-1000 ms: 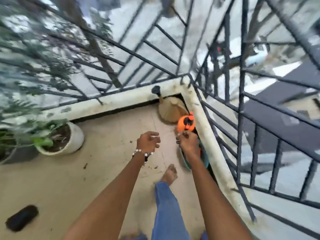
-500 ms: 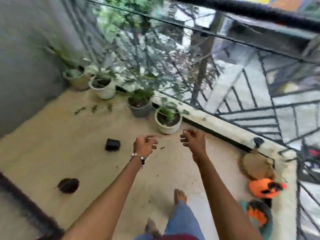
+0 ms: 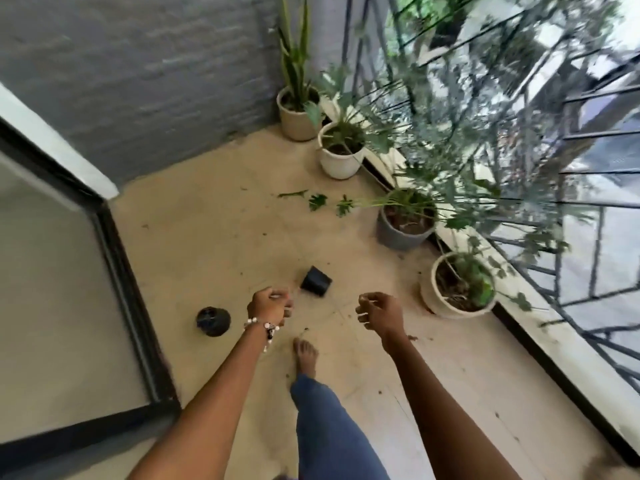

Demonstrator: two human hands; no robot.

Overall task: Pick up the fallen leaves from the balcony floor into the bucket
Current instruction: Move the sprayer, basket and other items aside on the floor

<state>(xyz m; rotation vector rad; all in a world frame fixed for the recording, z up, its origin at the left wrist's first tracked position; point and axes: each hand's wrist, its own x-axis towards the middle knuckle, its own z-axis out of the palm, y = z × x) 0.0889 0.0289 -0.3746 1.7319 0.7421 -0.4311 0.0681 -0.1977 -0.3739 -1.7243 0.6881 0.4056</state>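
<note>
Green fallen leaves (image 3: 318, 201) lie on the tan balcony floor far ahead, with another leaf (image 3: 344, 205) beside a grey pot and a thin one (image 3: 292, 194) to the left. My left hand (image 3: 269, 305), with a bead bracelet at the wrist, hangs in the air with loosely curled fingers and holds nothing. My right hand (image 3: 381, 313) floats at the same height, fingers also loosely curled and empty. Both hands are well short of the leaves. No bucket shows in this view.
Potted plants line the railing on the right: a white pot (image 3: 453, 289), a grey pot (image 3: 403, 226), another white pot (image 3: 337, 157) and a beige pot (image 3: 296, 114). A toppled black pot (image 3: 316, 281) and a black round thing (image 3: 213, 321) lie near my hands. A glass door frame (image 3: 128, 271) stands left.
The view has swung left from the balcony corner with the orange and teal things toward the row of pots. My right hand left that corner; both hands stay raised and empty.
</note>
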